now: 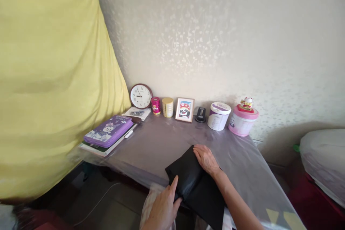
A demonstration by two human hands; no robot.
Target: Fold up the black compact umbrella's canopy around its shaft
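The left hand [163, 206] comes up from the bottom edge, palm down, its index finger stretched forward and the other fingers loosely curled. The right hand [206, 159] lies flat, palm down, fingers together and pointing away, its bare forearm running back toward the lower right.

one clock [141, 96], two tubs [219, 116], two tins [167, 107]
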